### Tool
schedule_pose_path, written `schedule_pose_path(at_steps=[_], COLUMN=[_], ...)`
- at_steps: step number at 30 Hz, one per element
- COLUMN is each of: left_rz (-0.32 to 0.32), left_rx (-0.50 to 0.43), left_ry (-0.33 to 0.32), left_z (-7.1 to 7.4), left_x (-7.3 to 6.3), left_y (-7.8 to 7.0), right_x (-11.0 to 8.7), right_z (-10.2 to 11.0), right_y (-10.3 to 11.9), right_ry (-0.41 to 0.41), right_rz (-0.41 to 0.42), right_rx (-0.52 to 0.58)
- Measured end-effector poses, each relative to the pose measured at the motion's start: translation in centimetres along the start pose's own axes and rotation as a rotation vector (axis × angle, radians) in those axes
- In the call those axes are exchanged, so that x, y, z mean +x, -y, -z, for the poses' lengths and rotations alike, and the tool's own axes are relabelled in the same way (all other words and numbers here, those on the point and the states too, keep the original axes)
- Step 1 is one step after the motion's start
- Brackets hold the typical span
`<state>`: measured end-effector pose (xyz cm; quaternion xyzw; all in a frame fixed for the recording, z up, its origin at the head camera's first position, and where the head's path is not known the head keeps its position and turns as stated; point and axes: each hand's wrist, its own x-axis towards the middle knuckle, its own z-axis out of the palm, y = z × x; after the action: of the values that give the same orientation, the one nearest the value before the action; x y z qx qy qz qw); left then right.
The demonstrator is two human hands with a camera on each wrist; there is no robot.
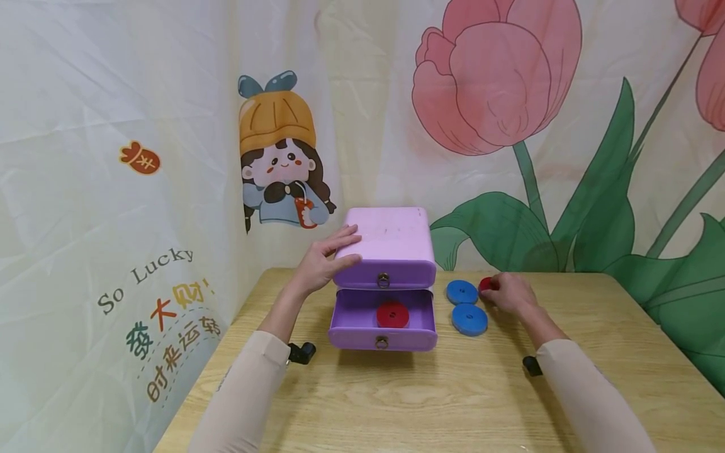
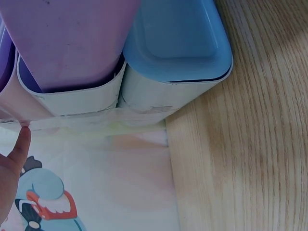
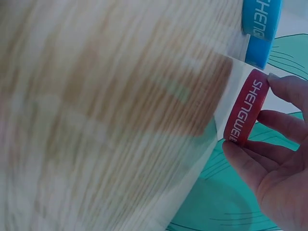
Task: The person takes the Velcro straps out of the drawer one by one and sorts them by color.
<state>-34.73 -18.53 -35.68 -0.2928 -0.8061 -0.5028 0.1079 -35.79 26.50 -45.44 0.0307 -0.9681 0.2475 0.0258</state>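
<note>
My left hand (image 1: 327,257) rests with extended fingers on the top left edge of a small pink and purple drawer cabinet (image 1: 391,236). In the left wrist view, one fingertip touches the cabinet's side. The upper drawer (image 1: 362,277) is closed. Below it, a purple drawer (image 1: 342,340) is pulled out with a red tape roll (image 1: 393,314) lying in it. To the right, my right hand (image 1: 514,293) pinches another red tape roll (image 3: 246,107), lettered on its rim, between thumb and fingers. Two blue tape rolls (image 1: 469,319) lie beside it on the table.
In the left wrist view, a light blue drawer (image 2: 178,38) sits at the cabinet's bottom. The wooden table (image 1: 385,409) backs onto a printed curtain (image 1: 374,126). Black objects (image 1: 303,353) show near both forearms.
</note>
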Motion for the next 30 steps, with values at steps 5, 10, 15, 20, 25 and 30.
schedule_pose_path(at_steps=[5,10,15,20,25,30], left_rz=[0.002,0.003,0.003,-0.005,0.004,-0.002], left_rx=[0.006,0.006,0.003,0.004,-0.002,-0.004], left_ry=[-0.002,-0.002,0.003,0.000,-0.001,-0.004], left_z=[0.0,0.0,0.0,0.0,0.0,-0.1], left_x=[0.0,0.0,0.0,0.1,0.0,0.0], left_y=[0.0,0.1,0.1,0.0,-0.1,-0.1], right_x=[0.1,0.2,0.1,0.0,-0.3,-0.5], right_z=[-0.2,-0.6,-0.8,-0.7,-0.5,-0.1], right_y=[-0.2,-0.4,-0.6,-0.7,-0.3,0.5], right_ry=[0.008,0.015,0.013,0.010,0.021,0.011], right_rz=[-0.003,0.006,0.008,0.017,0.014,0.020], right_rx=[-0.003,0.000,-0.022,-0.059,-0.086,-0.074])
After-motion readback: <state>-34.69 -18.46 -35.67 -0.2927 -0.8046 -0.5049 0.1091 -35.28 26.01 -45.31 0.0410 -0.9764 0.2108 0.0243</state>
